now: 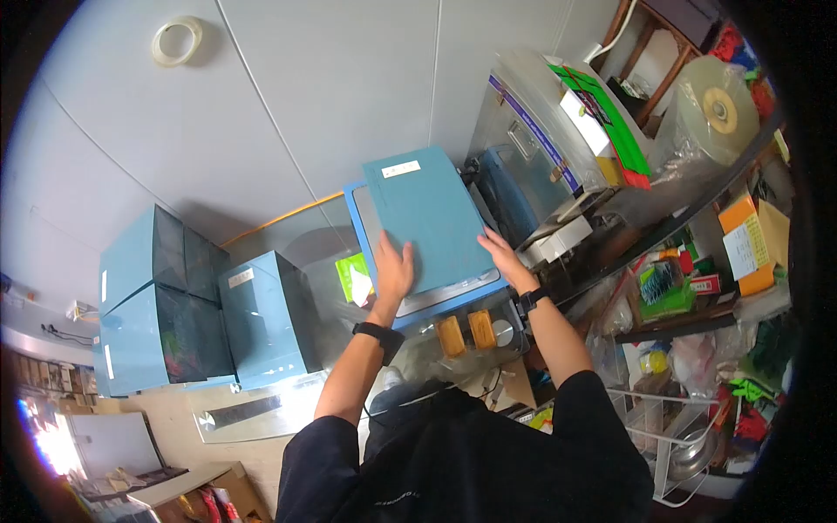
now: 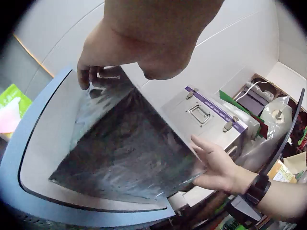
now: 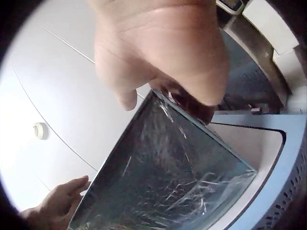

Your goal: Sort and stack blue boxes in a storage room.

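A teal box (image 1: 432, 218) with a white label sits over the grey top of a blue-framed machine (image 1: 359, 218). Clear, wrinkled plastic film covers its dark side, seen in the right wrist view. My left hand (image 1: 394, 272) holds the box's left side, thumb toward the upper face. On the opposite side, my right hand (image 1: 510, 261) grips the edge, its fingers partly hidden behind the box. The left wrist view shows the box (image 2: 129, 148) tilted, with a lower edge close over the machine's grey surface (image 2: 48, 139).
Similar blue boxes (image 1: 261, 314) stand at the left. Behind the machine's right side is a metal case (image 1: 532, 139) with latches, near a large film roll (image 1: 719, 109). Cluttered shelves (image 1: 680, 288) line the right. A green packet (image 1: 350, 272) lies beside the machine.
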Demonstrator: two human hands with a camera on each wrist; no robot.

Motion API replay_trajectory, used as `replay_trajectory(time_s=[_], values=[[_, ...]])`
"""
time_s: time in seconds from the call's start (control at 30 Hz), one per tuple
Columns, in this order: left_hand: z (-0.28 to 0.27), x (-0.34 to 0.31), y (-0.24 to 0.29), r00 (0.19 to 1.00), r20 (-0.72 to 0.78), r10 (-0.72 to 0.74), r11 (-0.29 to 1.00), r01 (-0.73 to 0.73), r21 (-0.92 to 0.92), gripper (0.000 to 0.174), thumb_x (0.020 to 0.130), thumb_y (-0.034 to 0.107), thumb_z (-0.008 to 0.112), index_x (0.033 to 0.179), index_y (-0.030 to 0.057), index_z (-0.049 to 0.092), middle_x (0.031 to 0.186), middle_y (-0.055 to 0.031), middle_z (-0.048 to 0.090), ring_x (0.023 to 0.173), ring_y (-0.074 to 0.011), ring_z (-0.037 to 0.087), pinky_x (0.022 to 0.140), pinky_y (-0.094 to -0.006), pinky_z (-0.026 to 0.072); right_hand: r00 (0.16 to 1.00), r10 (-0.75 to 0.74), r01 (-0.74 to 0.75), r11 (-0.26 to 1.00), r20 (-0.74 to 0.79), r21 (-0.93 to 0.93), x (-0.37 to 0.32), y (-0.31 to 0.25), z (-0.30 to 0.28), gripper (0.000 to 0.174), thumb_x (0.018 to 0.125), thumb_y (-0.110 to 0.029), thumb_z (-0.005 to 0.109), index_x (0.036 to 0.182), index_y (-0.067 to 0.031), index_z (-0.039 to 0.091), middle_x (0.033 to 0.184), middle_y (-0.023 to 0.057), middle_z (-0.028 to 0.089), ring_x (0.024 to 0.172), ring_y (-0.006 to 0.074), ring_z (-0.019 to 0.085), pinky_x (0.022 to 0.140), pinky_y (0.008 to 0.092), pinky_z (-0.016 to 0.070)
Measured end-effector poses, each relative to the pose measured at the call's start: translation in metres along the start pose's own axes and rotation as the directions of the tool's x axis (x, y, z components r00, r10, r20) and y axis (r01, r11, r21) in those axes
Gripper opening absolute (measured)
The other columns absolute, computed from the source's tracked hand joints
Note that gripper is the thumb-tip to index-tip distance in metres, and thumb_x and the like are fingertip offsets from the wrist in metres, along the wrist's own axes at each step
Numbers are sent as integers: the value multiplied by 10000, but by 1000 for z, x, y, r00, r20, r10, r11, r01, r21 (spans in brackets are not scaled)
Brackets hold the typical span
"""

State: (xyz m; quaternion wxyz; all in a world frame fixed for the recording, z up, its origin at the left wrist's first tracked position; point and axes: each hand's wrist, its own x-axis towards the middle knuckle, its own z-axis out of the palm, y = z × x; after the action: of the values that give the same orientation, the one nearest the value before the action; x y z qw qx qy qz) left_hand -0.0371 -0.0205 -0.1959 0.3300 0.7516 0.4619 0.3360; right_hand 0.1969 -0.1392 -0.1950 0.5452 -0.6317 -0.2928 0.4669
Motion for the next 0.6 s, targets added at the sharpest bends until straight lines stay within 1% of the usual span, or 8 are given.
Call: replay_trajectory(time_s=[0.03, 0.07, 0.2, 0.3, 0.4, 0.5, 0.57, 0.6], values=[[2, -2, 3, 1000, -13, -1, 1000, 1, 9, 682, 916, 277, 543, 1392, -108, 243, 1316, -343, 398, 1192, -475, 425, 1025, -487, 341, 998, -16, 15, 1000, 54, 24, -1, 2, 1, 604, 957, -319, 535, 1447, -25, 339, 1472, 100, 387, 1360, 205, 331, 1111, 315, 235], [1, -4, 5, 1000, 19, -24, 1000, 24, 3, 718, 914, 277, 545, 1407, -118, 202, 1349, -345, 375, 1229, -469, 393, 1046, -484, 314, 998, 11, -15, 997, 57, 77, 2, 10, 0, 622, 956, -312, 533, 1466, -42, 303, 1497, 96, 344, 1383, 208, 286, 1125, 334, 197], [5, -9, 11, 998, -34, -44, 999, 45, 18, 720, 922, 291, 539, 1404, -135, 214, 1369, -362, 361, 1237, -476, 395, 1051, -469, 315, 988, 91, -110, 980, 121, 167, 4, 11, 1, 681, 949, -290, 521, 1510, -89, 191, 1558, 83, 216, 1437, 213, 148, 1152, 389, 84], [7, -9, 14, 997, -42, -68, 998, 67, -17, 742, 924, 314, 537, 1415, -129, 200, 1384, -351, 353, 1252, -465, 382, 1067, -463, 290, 987, 88, -104, 987, 134, 123, -11, -19, 8, 700, 936, -267, 517, 1513, -81, 166, 1567, 85, 186, 1446, 213, 114, 1153, 407, 69], [7, -14, 14, 996, -42, -78, 995, 75, -70, 764, 929, 346, 527, 1419, -131, 185, 1399, -346, 335, 1272, -460, 359, 1086, -461, 260, 990, 93, -105, 989, 106, 104, -20, -29, 7, 718, 923, -254, 515, 1512, -62, 152, 1568, 100, 178, 1445, 219, 121, 1155, 394, 78], [10, -16, 20, 994, -5, -106, 984, 104, -147, 786, 936, 385, 504, 1413, -145, 173, 1419, -351, 301, 1301, -464, 323, 1107, -463, 226, 991, 29, -32, 999, 131, 21, -32, -64, 12, 745, 910, -251, 525, 1509, -37, 137, 1568, 120, 162, 1443, 226, 133, 1155, 369, 87], [16, -15, 19, 992, 23, -127, 976, 129, -172, 798, 938, 413, 488, 1410, -150, 175, 1429, -351, 285, 1315, -465, 304, 1113, -465, 217, 993, 18, -5, 994, 120, -106, -36, -88, 16, 769, 906, -270, 535, 1505, -21, 123, 1571, 146, 135, 1449, 242, 120, 1157, 354, 106], [19, -14, 18, 990, 55, -134, 981, 140, -138, 789, 953, 446, 434, 1408, -150, 189, 1454, -342, 248, 1357, -448, 251, 1128, -463, 193, 995, 20, -2, 981, 93, -192, -41, -102, 22, 780, 903, -279, 544, 1505, -19, 121, 1571, 149, 129, 1451, 247, 115, 1157, 354, 111]])
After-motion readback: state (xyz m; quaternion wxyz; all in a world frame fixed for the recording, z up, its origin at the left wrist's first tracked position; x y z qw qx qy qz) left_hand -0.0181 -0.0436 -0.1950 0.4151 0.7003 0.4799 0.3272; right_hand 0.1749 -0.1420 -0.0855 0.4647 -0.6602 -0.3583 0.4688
